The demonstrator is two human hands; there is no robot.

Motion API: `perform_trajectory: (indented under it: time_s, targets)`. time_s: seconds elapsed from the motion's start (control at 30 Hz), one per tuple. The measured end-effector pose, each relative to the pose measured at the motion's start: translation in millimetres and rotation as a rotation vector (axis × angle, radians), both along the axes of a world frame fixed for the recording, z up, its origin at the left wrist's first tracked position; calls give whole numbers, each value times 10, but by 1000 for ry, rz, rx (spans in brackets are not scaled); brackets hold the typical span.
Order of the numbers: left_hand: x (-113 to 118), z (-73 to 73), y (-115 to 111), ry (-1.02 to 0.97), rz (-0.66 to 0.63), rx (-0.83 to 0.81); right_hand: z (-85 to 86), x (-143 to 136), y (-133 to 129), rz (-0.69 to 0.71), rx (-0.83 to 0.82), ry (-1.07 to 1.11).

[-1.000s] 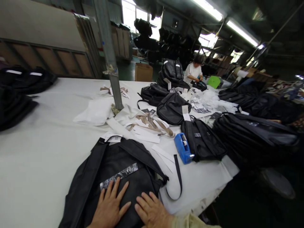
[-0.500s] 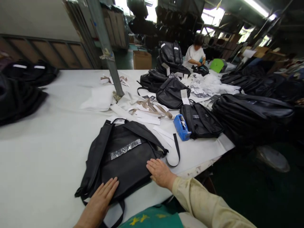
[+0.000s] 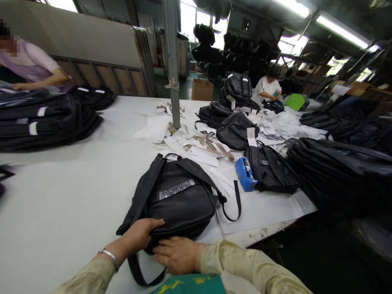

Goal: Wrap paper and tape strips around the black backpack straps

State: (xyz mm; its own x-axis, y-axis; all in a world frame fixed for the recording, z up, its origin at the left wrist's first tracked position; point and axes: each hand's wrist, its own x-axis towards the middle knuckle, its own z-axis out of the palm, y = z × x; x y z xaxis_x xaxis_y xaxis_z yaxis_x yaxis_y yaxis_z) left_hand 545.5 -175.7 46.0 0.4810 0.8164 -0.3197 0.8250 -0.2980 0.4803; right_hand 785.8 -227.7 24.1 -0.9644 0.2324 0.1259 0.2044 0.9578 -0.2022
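Note:
A black backpack (image 3: 180, 208) lies on the white table with its shoulder straps facing up and a strip of shiny clear tape (image 3: 176, 190) across its back panel. My left hand (image 3: 142, 232) grips its near lower edge, thumb on top and fingers hidden beneath. Against the bottom of the bag rests my right hand (image 3: 179, 253), its fingers stretched out and laid flat. One loose black webbing strap (image 3: 237, 204) curls out at the right side, and another loop (image 3: 137, 271) hangs below my left hand.
Right of the backpack stands a blue tape dispenser (image 3: 246, 174) beside another black backpack (image 3: 271, 169). Paper strips (image 3: 208, 147) lie behind, near a metal post (image 3: 173, 69). Stacked black bags (image 3: 343, 175) fill the right; more (image 3: 52, 118) lie left, near a person (image 3: 39, 65). Another person (image 3: 267, 87) works farther back.
My left hand has gone from lying flat on the bag to gripping its lower edge. My right hand has moved from the right side to the bottom. The view has swung left.

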Motion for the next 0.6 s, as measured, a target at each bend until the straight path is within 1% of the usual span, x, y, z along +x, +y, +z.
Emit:
perform_trajectory:
  time_s: [0.07,0.17,0.27,0.33,0.37,0.4,0.47,0.53,0.6]
  targets:
    - [-49,-53,-10,-63,16,-36,-90,110,79,-83,-63,-57]
    - [-125,-239,-60,-135,-5,-41,-167,530,124,-215,-171,-118]
    - [-175,-421,-140,-136,-45,-3,-191,908,50,-424,-256,-102]
    - [-159,-445,-202,-79,-78,29,-205,1015,-10,-575,-303,-59]
    - [-123,-411,-228,-28,-90,36,-214,1026,-32,-644,-314,-33]
    - [-59,-346,-249,38,-98,36,-224,1017,-48,-695,-315,-9]
    - [167,-145,-264,189,-110,35,-240,959,-58,-731,-283,27]
    - [526,88,-244,331,-143,65,-248,881,-48,-708,-236,46]
    - [966,265,-199,448,-202,96,-256,814,-38,-705,-207,73]
